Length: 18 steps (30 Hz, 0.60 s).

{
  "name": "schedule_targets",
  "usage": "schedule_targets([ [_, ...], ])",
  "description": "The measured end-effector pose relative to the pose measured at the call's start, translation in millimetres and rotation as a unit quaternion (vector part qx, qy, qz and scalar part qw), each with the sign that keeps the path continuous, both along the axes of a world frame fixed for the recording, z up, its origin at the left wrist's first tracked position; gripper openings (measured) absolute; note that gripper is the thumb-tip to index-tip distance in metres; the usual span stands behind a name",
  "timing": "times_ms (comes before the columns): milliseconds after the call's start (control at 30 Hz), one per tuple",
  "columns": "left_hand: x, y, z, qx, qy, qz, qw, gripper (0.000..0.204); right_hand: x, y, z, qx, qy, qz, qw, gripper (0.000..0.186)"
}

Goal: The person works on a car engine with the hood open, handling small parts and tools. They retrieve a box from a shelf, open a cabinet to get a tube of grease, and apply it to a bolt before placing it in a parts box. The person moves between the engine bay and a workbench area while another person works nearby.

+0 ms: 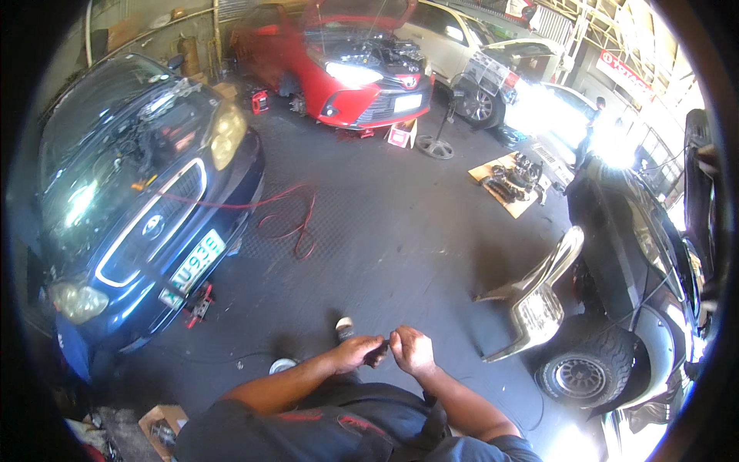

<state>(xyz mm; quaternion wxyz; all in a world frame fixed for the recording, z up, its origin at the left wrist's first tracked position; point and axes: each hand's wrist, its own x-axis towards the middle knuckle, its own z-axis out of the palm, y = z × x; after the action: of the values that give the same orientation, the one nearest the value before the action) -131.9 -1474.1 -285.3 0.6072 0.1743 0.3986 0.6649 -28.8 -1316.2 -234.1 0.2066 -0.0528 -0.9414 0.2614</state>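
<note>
My left hand [357,353] and my right hand [412,351] are close together in front of my body, above the dark floor. A small dark object [379,353] shows at the fingers of my left hand; its kind is too small to tell. My right hand is closed, its curled fingers near or touching that object. Whatever it may grip is hidden. Below and beyond my left hand is my shoe [344,326].
A dark blue car [146,231] stands at left, a red car [362,85] with raised hood ahead. At right are a white plastic chair [531,308] and a black vehicle with a large tyre [585,373]. A red hose [296,219] and cardboard with metal parts [512,185] lie on the floor.
</note>
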Motion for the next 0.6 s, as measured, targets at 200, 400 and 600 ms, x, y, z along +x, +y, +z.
schedule_targets([
  [200,-157.8,129.9,3.6,0.019,0.217,-0.047,0.975,0.035,-148.1,113.0,1.7,-0.013,-0.072,-0.082,0.994,0.026],
  [400,-299.5,210.6,28.1,0.014,0.372,-0.007,0.928,0.037,-295.0,194.9,13.0,-0.055,-0.031,-0.090,0.994,0.033],
  [600,-410.1,278.0,35.3,-0.031,0.479,0.093,0.872,0.032,-422.9,270.6,11.6,-0.103,-0.090,-0.038,0.990,0.030],
])
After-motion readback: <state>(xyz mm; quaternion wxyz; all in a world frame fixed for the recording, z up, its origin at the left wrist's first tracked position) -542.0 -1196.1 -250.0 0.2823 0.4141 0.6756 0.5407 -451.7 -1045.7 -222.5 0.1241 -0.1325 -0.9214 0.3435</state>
